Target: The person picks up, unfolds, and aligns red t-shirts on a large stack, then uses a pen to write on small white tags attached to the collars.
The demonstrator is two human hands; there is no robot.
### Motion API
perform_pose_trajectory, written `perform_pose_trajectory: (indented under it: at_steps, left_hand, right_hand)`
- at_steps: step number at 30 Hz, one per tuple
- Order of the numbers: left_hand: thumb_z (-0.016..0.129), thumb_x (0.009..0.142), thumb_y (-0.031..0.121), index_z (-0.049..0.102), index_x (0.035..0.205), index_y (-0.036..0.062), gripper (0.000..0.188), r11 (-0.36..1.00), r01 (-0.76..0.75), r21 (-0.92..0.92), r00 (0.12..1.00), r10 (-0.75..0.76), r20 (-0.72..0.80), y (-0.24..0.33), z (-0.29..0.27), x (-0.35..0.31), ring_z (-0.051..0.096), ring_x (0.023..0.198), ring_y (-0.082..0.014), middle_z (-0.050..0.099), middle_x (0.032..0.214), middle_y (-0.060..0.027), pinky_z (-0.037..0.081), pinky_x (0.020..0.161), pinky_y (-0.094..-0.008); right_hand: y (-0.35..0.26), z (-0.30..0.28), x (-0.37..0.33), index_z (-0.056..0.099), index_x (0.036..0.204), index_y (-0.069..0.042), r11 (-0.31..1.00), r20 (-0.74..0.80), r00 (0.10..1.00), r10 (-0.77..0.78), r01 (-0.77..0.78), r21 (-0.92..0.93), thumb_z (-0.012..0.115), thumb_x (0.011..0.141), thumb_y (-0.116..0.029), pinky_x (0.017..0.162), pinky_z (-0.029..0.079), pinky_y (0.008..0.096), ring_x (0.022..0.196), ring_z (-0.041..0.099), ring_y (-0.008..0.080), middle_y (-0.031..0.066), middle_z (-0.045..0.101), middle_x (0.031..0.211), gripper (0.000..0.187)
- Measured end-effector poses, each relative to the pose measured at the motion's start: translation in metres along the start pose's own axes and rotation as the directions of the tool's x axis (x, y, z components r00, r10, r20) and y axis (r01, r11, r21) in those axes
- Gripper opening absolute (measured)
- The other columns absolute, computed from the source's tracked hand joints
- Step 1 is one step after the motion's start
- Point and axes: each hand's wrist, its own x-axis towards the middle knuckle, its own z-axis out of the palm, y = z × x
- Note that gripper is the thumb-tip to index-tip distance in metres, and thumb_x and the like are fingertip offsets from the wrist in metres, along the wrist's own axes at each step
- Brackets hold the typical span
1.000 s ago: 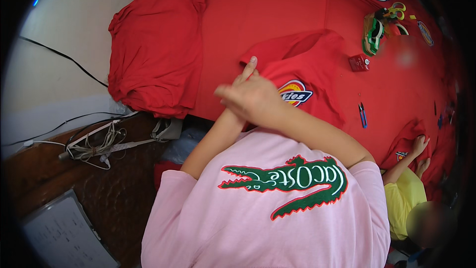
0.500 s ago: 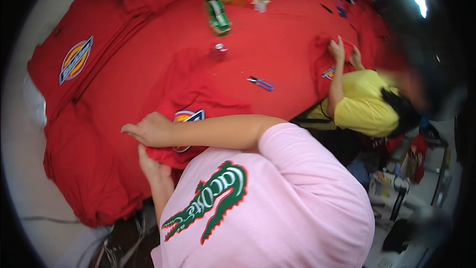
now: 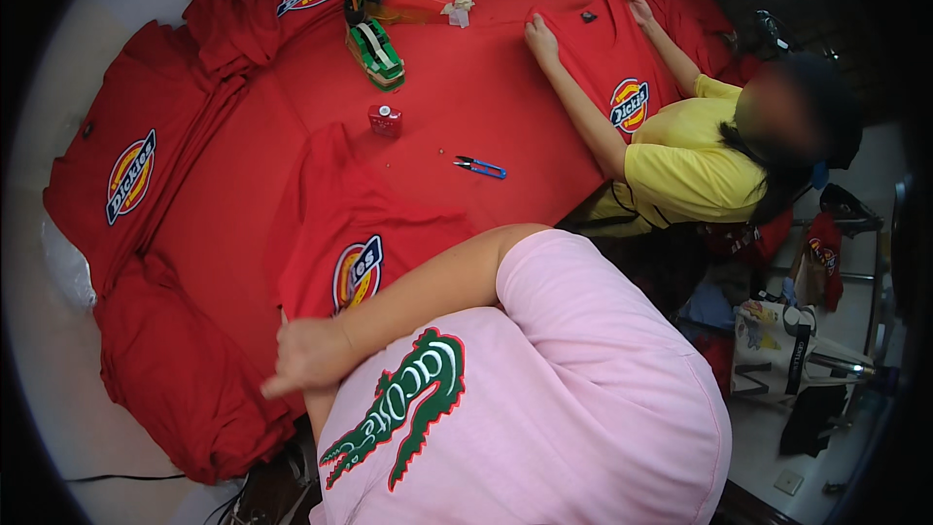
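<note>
Red shirt (image 3: 335,190), one badge (image 3: 357,275) showing, lies at twelve o'clock from my blurred right hand (image 3: 313,358) — my left hand (image 3: 284,316) mostly hidden behind it; fingers open or closed, I cannot tell. One pair of snips (image 3: 481,167) sits between one and two; one co-worker (image 3: 685,170), at two, holds another shirt (image 3: 595,51).

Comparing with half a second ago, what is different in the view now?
The right hand has drawn back toward the body; what it grips is too blurred to tell. The co-worker's hands have moved farther over the table and apart, spreading their red shirt wider. The blue-handled snips, small red container and green tape dispenser stayed put.
</note>
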Motion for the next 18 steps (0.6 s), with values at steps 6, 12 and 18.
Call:
perform_pose_trajectory:
  at_steps: [6,12,18]
  left_hand:
    - [0.049,0.108,0.032,0.054,0.136,0.0023,0.041,0.994,-0.050,-0.092,0.984,0.065,0.168,0.000,-0.010,-0.010,0.065,0.117,-0.0251,0.066,0.127,-0.0124,0.056,0.098,-0.0430]
    - [0.041,0.110,0.032,0.052,0.139,0.0027,0.043,0.875,-0.232,0.424,0.973,0.208,0.103,-0.035,-0.076,0.040,0.062,0.123,-0.0287,0.062,0.134,-0.0140,0.053,0.103,-0.0466]
    - [0.041,0.110,0.030,0.052,0.139,0.0031,0.041,0.998,-0.056,-0.026,0.986,0.060,0.157,-0.004,-0.025,-0.008,0.062,0.123,-0.0273,0.062,0.134,-0.0138,0.053,0.103,-0.0451]
  right_hand:
    - [0.064,0.018,0.002,0.065,0.114,-0.022,0.885,-0.097,0.886,0.453,-0.434,0.168,0.065,0.090,-0.026,0.050,0.050,0.0445,0.057,0.068,0.0278,0.0064,0.066,0.062,0.025]
    - [-0.007,0.053,-0.014,0.065,0.110,-0.020,0.998,0.016,1.000,-0.002,0.003,-0.059,0.063,0.081,-0.022,0.052,0.050,0.0428,0.057,0.067,0.0255,0.0019,0.064,0.062,0.030]
    - [0.049,0.018,-0.005,0.063,0.108,-0.017,0.977,-0.114,0.971,0.212,-0.209,0.039,0.064,0.081,-0.023,0.052,0.050,0.0427,0.058,0.066,0.0253,0.0016,0.062,0.062,0.028]
